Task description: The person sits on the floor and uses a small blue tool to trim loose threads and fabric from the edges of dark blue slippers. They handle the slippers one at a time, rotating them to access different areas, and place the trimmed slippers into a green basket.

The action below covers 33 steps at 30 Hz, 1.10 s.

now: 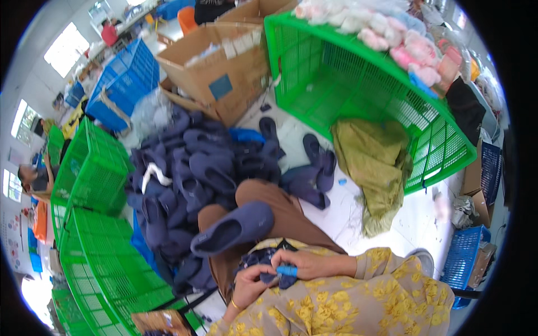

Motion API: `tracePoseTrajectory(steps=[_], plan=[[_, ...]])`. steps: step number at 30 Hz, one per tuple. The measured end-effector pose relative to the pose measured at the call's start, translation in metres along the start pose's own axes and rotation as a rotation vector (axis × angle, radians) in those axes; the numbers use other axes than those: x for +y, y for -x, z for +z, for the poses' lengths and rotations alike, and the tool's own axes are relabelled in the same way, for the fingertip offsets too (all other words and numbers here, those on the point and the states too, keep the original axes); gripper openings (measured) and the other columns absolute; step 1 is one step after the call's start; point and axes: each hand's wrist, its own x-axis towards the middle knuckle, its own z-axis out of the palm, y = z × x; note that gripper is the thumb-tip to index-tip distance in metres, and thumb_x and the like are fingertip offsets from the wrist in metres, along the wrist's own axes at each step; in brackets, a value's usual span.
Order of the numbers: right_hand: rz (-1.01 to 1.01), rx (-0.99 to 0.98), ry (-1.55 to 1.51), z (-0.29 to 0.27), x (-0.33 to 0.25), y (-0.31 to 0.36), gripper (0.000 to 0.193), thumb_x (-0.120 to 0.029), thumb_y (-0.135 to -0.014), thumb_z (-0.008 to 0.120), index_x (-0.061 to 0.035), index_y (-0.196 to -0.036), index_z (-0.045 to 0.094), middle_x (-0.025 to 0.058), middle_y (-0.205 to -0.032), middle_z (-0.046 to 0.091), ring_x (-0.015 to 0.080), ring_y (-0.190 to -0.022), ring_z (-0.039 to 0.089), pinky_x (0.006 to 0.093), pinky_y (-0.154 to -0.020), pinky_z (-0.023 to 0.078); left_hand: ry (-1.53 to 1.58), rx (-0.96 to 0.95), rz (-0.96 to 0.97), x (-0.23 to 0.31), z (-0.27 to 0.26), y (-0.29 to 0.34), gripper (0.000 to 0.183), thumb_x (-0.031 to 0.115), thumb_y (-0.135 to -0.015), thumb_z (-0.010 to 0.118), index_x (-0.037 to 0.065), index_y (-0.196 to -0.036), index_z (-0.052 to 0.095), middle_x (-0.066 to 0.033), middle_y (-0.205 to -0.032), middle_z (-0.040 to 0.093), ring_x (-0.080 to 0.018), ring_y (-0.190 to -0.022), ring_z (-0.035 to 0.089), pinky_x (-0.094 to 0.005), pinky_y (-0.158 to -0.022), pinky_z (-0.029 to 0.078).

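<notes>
My left hand (250, 287), with a gold bracelet at the wrist, is closed on a small dark navy piece (287, 280) in my lap. Against it, my right hand (308, 264) is closed too, its fingertips meeting the left ones at the same piece. A short bright blue thing (287, 270) shows at the right fingers; whether it is a wrap or a small tool I cannot tell. More dark scraps (256, 259) lie in my lap just beyond the left hand. One navy slipper (232, 228) rests across my brown-trousered knees, its opening facing up.
A large heap of navy slippers (185, 162) lies ahead and left, beside green crates (92, 162). Several loose slippers (305, 185) lie on the white floor. An olive sack (372, 162) hangs from a tipped green crate (358, 61). Cardboard boxes (218, 73) stand behind.
</notes>
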Motion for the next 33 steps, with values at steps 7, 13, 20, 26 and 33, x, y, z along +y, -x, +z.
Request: tracePoseTrajectory(steps=[7, 13, 20, 26, 33], plan=[[-0.139, 0.052, 0.312, -0.01, -0.025, -0.006, 0.02, -0.015, -0.094, 0.056, -0.0101, -0.113, 0.056, 0.0118, -0.11, 0.059, 0.0323, -0.103, 0.06, 0.0377, -0.085, 0.048, 0.389, 0.071, -0.112, -0.001, -0.002, -0.003, 0.016, -0.004, -0.087, 0.066, -0.004, -0.103, 0.063, -0.0094, -0.091, 0.068, -0.0165, -0.078, 0.067, -0.0265, -0.073, 0.055], [-0.327, 0.192, 0.475, 0.001, -0.013, -0.009, 0.023, -0.012, -0.084, 0.062, -0.0086, -0.106, 0.058, 0.0117, -0.102, 0.059, 0.039, -0.087, 0.061, 0.0462, -0.07, 0.05, 0.272, 0.154, -0.117, -0.004, 0.003, -0.007, 0.012, 0.001, -0.09, 0.065, 0.001, -0.102, 0.063, -0.003, -0.081, 0.064, -0.0107, -0.069, 0.061, -0.0245, -0.064, 0.051], [-0.365, 0.237, 0.599, 0.008, -0.007, -0.015, 0.019, -0.009, -0.081, 0.064, -0.0112, -0.098, 0.057, 0.0065, -0.099, 0.061, 0.0361, -0.081, 0.063, 0.0454, -0.067, 0.049, 0.203, 0.149, -0.075, -0.015, -0.006, -0.006, 0.008, 0.006, -0.092, 0.065, 0.004, -0.099, 0.061, -0.0028, -0.08, 0.065, -0.008, -0.065, 0.055, -0.024, -0.055, 0.043], [-0.372, 0.204, 0.641, 0.009, -0.004, -0.018, 0.022, -0.01, -0.082, 0.064, -0.0123, -0.103, 0.057, 0.0056, -0.1, 0.061, 0.0343, -0.081, 0.063, 0.0426, -0.066, 0.05, 0.16, 0.151, -0.03, -0.015, -0.007, -0.004, 0.007, 0.007, -0.093, 0.064, 0.004, -0.099, 0.061, 0.0016, -0.074, 0.058, -0.0059, -0.061, 0.046, -0.0229, -0.055, 0.038], [-0.467, 0.398, 0.466, 0.015, -0.031, -0.024, 0.018, -0.01, -0.089, 0.06, -0.0128, -0.106, 0.055, 0.0043, -0.099, 0.061, 0.0252, -0.084, 0.065, 0.0335, -0.068, 0.05, 0.233, 0.159, 0.025, -0.011, 0.006, -0.004, 0.017, 0.005, -0.092, 0.065, 0.001, -0.108, 0.063, -0.0023, -0.081, 0.062, -0.0087, -0.066, 0.052, -0.0241, -0.061, 0.043]])
